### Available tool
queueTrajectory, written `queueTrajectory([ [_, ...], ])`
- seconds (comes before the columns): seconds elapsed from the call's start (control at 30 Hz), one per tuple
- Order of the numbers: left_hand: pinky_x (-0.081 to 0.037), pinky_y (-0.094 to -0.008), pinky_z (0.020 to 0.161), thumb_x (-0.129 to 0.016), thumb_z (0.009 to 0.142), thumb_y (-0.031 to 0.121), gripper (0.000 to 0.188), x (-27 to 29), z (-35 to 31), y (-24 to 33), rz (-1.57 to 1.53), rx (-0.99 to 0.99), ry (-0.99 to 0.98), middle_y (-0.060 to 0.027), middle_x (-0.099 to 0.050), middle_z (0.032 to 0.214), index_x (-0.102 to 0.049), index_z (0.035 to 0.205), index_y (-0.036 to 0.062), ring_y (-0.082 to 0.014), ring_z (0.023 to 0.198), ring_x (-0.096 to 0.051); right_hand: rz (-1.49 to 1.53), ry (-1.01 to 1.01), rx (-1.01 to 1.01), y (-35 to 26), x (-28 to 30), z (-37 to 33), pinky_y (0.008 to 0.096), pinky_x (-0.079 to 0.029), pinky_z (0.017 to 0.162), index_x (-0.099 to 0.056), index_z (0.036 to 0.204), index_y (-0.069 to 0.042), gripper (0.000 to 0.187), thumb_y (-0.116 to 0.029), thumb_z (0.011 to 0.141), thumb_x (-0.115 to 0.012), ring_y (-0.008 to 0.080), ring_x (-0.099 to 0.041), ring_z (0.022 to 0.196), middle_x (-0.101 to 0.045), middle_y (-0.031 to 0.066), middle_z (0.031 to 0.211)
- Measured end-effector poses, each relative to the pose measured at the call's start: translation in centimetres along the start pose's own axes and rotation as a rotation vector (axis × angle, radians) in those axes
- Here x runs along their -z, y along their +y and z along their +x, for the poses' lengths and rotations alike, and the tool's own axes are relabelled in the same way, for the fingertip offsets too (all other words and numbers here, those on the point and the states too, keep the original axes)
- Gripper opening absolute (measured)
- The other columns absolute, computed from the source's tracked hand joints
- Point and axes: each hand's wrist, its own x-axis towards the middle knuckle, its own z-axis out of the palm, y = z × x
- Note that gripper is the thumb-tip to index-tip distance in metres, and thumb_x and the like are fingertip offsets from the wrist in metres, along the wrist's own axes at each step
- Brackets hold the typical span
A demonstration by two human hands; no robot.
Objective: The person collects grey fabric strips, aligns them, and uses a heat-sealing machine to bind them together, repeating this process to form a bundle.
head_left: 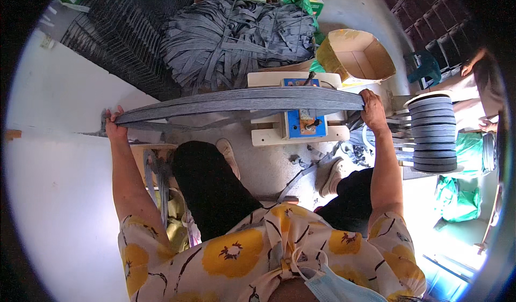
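A bundle of grey fabric bands (242, 101) is stretched sideways across in front of me, in several layers lying along each other. At its left end, my left hand (115, 125) is closed around the loop, close to the white wall. My right hand (374, 111) grips the other end, with more grey band hanging below it. Behind and under the stretched bands stands a small machine with a blue panel (293, 124) on a pale base, partly covered by them. Right of my right hand is a large spool (432, 132) wound with grey band.
A big heap of grey bands (239, 38) lies beyond the machine, beside dark stacked racks (115, 33). An open cardboard box (357, 57) stands at the far right. Scraps of band (309, 173) litter the floor between my feet. Another person's hand (488, 125) shows at the right edge.
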Motion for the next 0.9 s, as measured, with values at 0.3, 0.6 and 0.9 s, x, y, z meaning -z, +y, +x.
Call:
queueTrajectory([
  [0.3, -0.041, -0.0538, 0.098, -0.03, 0.101, 0.024, 0.031, -0.6, -0.7, -2.9, 0.238, -0.067, 0.075, -0.0068, -0.048, 0.064, -0.047, 0.123, 0.0085, -0.0239, 0.074, -0.053, -0.12, -0.143, -0.019, 3.0, -2.5, 0.4, 0.0443, -0.044, 0.086, -0.054, 0.095, -0.003, 0.03, 0.002, 0.065, -0.054, 0.0374, -0.055, 0.099, -0.059, 0.0183, 0.1],
  [0.6, -0.045, -0.0524, 0.088, -0.041, 0.098, 0.039, 0.038, -8.6, -9.6, 0.1, 0.293, -0.337, -0.194, -0.0111, -0.059, 0.081, -0.049, 0.116, 0.0067, -0.0347, 0.087, -0.058, 0.027, -0.06, -0.046, 6.8, -3.2, -1.2, 0.0478, -0.044, 0.085, -0.056, 0.104, 0.005, 0.035, 0.003, 0.071, -0.043, 0.0469, -0.056, 0.096, -0.059, 0.0305, 0.101],
  [0.9, -0.044, -0.0544, 0.093, -0.036, 0.097, 0.043, 0.038, 3.2, -25.5, 19.9, 0.012, -0.833, 0.148, -0.0127, -0.052, 0.082, -0.041, 0.113, 0.008, -0.0303, 0.088, -0.053, 0.101, 0.066, 0.072, 4.5, -2.7, -0.2, 0.0451, -0.043, 0.086, -0.054, 0.107, 0.006, 0.043, 0.003, 0.066, -0.041, 0.045, -0.057, 0.095, -0.06, 0.0273, 0.098],
])
